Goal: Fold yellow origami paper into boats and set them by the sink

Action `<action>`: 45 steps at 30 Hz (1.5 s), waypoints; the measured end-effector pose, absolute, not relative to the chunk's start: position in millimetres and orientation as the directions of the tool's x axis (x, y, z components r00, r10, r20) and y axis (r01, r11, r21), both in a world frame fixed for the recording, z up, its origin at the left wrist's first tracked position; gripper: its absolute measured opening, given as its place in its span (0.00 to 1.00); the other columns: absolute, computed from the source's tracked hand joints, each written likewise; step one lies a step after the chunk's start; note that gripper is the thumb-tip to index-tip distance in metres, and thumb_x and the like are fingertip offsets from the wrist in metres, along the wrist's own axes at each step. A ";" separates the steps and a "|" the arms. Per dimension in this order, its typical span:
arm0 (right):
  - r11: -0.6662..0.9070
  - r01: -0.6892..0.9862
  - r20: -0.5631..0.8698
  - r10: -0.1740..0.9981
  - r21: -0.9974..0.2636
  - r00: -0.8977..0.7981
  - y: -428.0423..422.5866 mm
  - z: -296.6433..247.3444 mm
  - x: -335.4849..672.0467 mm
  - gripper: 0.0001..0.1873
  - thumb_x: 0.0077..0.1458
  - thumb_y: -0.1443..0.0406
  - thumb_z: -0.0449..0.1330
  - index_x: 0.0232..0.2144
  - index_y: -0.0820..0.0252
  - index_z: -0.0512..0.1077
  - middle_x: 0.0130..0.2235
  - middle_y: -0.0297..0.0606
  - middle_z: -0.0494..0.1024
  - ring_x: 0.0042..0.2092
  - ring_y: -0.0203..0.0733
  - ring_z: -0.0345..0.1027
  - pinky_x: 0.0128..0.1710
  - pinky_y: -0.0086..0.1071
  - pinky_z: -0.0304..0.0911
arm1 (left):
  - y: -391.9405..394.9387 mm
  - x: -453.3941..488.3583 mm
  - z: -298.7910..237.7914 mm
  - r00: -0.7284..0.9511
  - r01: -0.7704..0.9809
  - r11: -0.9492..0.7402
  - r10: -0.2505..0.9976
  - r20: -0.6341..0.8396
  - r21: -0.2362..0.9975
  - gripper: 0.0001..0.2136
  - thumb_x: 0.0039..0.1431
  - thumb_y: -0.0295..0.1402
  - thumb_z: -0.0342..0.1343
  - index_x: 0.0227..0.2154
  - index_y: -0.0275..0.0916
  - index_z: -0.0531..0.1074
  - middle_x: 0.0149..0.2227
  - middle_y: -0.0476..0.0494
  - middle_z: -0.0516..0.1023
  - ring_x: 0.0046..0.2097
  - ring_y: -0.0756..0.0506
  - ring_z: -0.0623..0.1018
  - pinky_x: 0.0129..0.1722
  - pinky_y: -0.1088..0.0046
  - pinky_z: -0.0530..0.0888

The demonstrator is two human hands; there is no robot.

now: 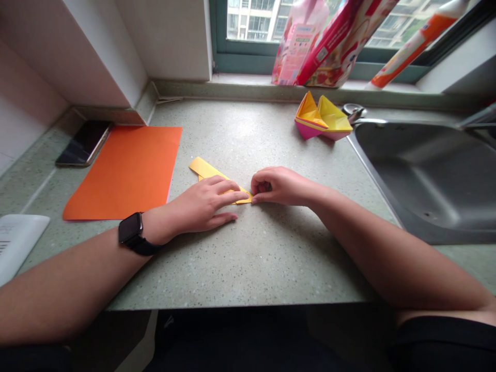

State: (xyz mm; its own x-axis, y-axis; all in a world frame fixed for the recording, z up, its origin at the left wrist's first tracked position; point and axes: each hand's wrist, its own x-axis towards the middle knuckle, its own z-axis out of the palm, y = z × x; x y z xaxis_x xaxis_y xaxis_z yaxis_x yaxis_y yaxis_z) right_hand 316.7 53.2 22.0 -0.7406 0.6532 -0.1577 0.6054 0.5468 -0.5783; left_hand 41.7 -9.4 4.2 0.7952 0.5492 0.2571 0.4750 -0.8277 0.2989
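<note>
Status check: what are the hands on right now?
Left hand flat on folded yellow paper. Right hand curled at its corner. Origami boats lie farther off, near the sink.

Folded paper (207, 169) under left hand (197, 202)

paper boats (323, 118) ahead, sink (422, 175) right (steel), orange sheet (122, 173) left
</note>
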 end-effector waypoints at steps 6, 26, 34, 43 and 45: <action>0.550 0.605 -0.153 0.654 -0.575 -0.741 54.0 20.7 317.3 0.09 0.60 0.58 0.71 0.34 0.55 0.79 0.34 0.34 0.79 0.36 0.40 0.66 0.37 0.35 0.57 | -9.0 43.3 5.5 0.823 0.493 -0.850 0.525 0.217 0.186 0.18 0.77 0.44 0.57 0.62 0.45 0.79 0.58 0.34 0.79 0.58 0.34 0.77 0.62 0.52 0.75; 0.576 0.553 -0.097 0.635 -0.603 -0.767 55.3 14.3 320.7 0.09 0.60 0.57 0.71 0.35 0.55 0.80 0.34 0.34 0.79 0.36 0.40 0.67 0.39 0.34 0.58 | -7.4 31.4 5.8 0.830 0.467 -0.854 0.513 0.218 0.230 0.15 0.77 0.41 0.57 0.58 0.44 0.81 0.57 0.34 0.81 0.57 0.35 0.80 0.59 0.54 0.77; 0.573 0.549 -0.094 0.634 -0.608 -0.767 55.2 15.3 322.2 0.08 0.60 0.58 0.71 0.35 0.55 0.80 0.34 0.34 0.79 0.36 0.40 0.67 0.38 0.34 0.58 | -7.7 31.3 8.7 0.812 0.479 -0.832 0.541 0.219 0.280 0.10 0.76 0.37 0.58 0.47 0.41 0.83 0.58 0.37 0.82 0.57 0.37 0.81 0.59 0.57 0.77; 0.591 0.549 -0.077 0.636 -0.591 -0.768 51.4 18.9 321.3 0.06 0.60 0.61 0.70 0.35 0.56 0.79 0.35 0.34 0.79 0.37 0.40 0.68 0.39 0.34 0.59 | -7.9 33.0 13.5 0.804 0.492 -0.808 0.565 0.187 0.325 0.09 0.75 0.35 0.57 0.42 0.40 0.81 0.59 0.38 0.83 0.56 0.38 0.82 0.58 0.59 0.77; 0.595 0.554 -0.071 0.642 -0.582 -0.764 50.2 19.2 320.2 0.06 0.61 0.60 0.70 0.34 0.55 0.79 0.34 0.33 0.79 0.36 0.39 0.68 0.39 0.34 0.58 | -7.8 33.3 13.9 0.803 0.491 -0.805 0.567 0.186 0.334 0.08 0.75 0.35 0.57 0.42 0.40 0.81 0.58 0.37 0.83 0.56 0.38 0.82 0.57 0.59 0.77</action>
